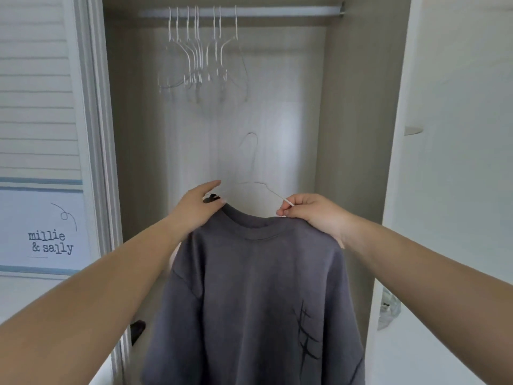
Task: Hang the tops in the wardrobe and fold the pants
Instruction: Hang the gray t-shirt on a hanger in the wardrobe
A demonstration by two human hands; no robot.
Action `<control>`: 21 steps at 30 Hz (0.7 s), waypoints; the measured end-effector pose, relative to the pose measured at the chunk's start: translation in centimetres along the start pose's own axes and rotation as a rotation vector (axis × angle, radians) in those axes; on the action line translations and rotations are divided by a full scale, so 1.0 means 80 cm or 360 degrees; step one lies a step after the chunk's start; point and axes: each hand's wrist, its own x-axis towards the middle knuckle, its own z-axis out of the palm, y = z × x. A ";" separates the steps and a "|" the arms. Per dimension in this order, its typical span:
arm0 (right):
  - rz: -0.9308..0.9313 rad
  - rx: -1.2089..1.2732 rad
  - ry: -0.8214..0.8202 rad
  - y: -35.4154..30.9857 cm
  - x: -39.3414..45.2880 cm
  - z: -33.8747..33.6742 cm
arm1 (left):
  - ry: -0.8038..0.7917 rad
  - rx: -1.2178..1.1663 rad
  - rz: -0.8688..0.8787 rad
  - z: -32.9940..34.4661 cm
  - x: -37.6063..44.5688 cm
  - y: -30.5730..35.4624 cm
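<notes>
A sign (50, 241) reads "millie & sally". The right hand (316, 215) pinches a thin white wire hanger (262, 184); the left hand (198, 209) grips the soft grey top (249, 301) at its collar.

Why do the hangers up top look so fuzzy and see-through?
In the head view, the empty hangers on the rail are thin, pale and slightly blurred against the bright back panel; the hanger above the grey top fades likewise, and the wide lens bends the wardrobe's edges.
</notes>
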 end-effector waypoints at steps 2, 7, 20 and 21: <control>0.0007 0.0067 0.0152 -0.004 0.008 0.001 | -0.0081 -0.0294 -0.0020 0.015 0.000 0.017; 0.0001 0.0235 0.0442 -0.026 0.039 -0.012 | -0.0293 -0.0712 0.0004 0.056 0.010 0.060; -0.0251 0.0116 0.0832 -0.082 0.216 -0.094 | -0.0331 -0.1067 0.0353 0.134 0.156 0.128; -0.0274 0.0100 0.0855 -0.089 0.235 -0.105 | -0.0321 -0.1106 0.0378 0.136 0.176 0.132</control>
